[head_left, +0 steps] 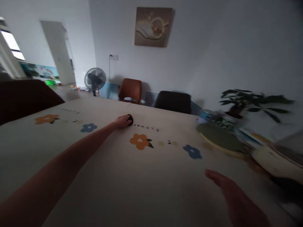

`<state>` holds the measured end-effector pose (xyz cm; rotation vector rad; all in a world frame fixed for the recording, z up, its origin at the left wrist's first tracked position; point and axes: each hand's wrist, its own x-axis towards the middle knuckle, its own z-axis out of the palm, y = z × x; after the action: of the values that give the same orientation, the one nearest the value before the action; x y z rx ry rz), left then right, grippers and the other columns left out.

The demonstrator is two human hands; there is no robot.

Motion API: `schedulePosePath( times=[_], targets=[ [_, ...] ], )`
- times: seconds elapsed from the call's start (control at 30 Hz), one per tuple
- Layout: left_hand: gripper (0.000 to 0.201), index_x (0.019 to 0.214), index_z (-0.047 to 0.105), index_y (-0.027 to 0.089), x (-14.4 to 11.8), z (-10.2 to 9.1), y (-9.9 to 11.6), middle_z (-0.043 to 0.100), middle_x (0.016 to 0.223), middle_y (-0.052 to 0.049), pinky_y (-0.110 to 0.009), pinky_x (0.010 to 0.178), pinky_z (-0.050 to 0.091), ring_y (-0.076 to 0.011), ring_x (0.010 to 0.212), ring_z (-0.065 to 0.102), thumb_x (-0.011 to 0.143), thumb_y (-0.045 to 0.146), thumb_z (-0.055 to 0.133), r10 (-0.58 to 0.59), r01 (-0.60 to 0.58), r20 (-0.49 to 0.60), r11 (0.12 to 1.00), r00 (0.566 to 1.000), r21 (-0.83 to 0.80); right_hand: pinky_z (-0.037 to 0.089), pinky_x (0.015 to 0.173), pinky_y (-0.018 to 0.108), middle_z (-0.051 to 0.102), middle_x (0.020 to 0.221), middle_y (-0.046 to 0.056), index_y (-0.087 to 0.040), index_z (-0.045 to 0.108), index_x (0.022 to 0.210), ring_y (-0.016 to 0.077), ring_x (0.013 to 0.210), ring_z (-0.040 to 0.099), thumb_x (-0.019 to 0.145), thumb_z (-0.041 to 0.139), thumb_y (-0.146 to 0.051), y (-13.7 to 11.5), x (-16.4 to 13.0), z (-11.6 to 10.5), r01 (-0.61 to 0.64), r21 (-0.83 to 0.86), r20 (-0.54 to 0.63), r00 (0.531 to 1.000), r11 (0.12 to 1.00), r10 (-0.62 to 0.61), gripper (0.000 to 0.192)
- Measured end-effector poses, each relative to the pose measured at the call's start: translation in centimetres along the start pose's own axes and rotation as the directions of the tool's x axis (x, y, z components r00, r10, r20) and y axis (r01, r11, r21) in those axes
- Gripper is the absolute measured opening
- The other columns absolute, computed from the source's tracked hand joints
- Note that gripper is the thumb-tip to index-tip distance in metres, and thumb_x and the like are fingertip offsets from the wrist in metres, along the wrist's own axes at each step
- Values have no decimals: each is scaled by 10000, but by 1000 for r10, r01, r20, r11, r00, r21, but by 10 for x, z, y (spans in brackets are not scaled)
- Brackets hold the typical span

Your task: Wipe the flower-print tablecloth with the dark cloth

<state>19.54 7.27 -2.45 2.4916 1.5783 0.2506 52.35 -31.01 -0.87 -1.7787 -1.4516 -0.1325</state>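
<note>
My left hand (122,121) reaches far across the table, its fingers closed over a small dark, roundish object (130,119) on the cloth. Most of that object lies under the hand, so its kind cannot be made out. Near the right front of the table, my right hand (228,186) hovers, blurred, with a finger or thumb stretched out to the left and nothing seen in it. Beneath both hands spreads a pale tablecloth (146,176) printed with orange and blue flowers.
On the right stand a round green mat (220,138), a potted plant (229,120), a blue and white container (204,116) and a large pale bowl-like item (272,160). Behind the table are a brown chair (130,88), a dark chair (174,101) and a fan (95,78).
</note>
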Motion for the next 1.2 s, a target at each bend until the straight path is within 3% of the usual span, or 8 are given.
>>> schedulePosePath(
  times=[0.1,0.23,0.43,0.57,0.63,0.8,1.03,1.2],
  targets=[
    [492,1360,458,149,6,16,59,386,1509,-150,-399,1145,285,-273,1384,379,941,389,365,66,-66,24,998,998,-9,594,828,438,713,1090,81,-254,679,1052,258,1021,684,984,330,-538,-33,-10,-2,-5,88,83,997,996,-2,455],
    [512,1374,435,139,13,35,136,351,1525,-167,-425,1147,276,-294,1393,363,934,393,367,163,-162,59,987,985,-24,589,847,366,703,1099,99,-198,652,1087,213,1017,683,1014,353,-400,-62,-20,-2,112,128,132,983,985,-129,368],
    [523,1383,440,170,23,61,231,360,1522,-150,-391,1144,281,-274,1399,355,938,437,377,282,-279,79,959,956,-50,562,905,379,677,1114,120,-172,607,1108,208,1054,651,1018,384,-274,-69,-31,-6,298,152,73,948,943,-311,261],
    [556,1406,439,187,35,76,279,240,1579,-148,-441,1174,225,-298,1468,206,941,487,388,268,-263,47,960,962,-91,554,912,399,665,1107,138,-131,592,1134,220,1043,632,1019,388,-247,-71,-32,-9,360,139,41,929,923,-369,261],
    [549,1407,443,180,41,79,298,275,1559,-162,-460,1164,251,-302,1460,227,951,482,397,234,-230,24,966,972,-122,552,912,404,663,1099,140,-115,594,1125,226,1036,625,1019,391,-240,-72,-31,-11,367,128,31,927,921,-374,261],
    [418,1256,561,131,57,77,325,597,1236,-140,-440,1011,451,-235,1148,574,971,424,472,208,-199,27,961,978,-191,536,924,400,667,1076,128,-118,598,1094,219,1022,613,1020,389,-224,-75,-31,-17,396,157,-30,918,905,-396,245],
    [365,1219,600,133,54,82,362,594,1258,-131,-450,1021,456,-231,1161,568,964,381,517,283,-277,-3,938,959,-209,499,969,433,673,1054,124,-130,590,1074,213,1006,613,1020,357,-225,-79,-34,-19,425,193,-32,903,884,-427,257],
    [349,1218,645,166,23,92,381,626,1252,-117,-392,1016,453,-251,1169,572,909,271,523,460,-449,4,869,888,-208,495,963,402,671,1032,117,-114,596,1056,211,999,605,1033,354,-252,-79,-34,-23,417,197,-29,907,887,-420,279]
  ],
)
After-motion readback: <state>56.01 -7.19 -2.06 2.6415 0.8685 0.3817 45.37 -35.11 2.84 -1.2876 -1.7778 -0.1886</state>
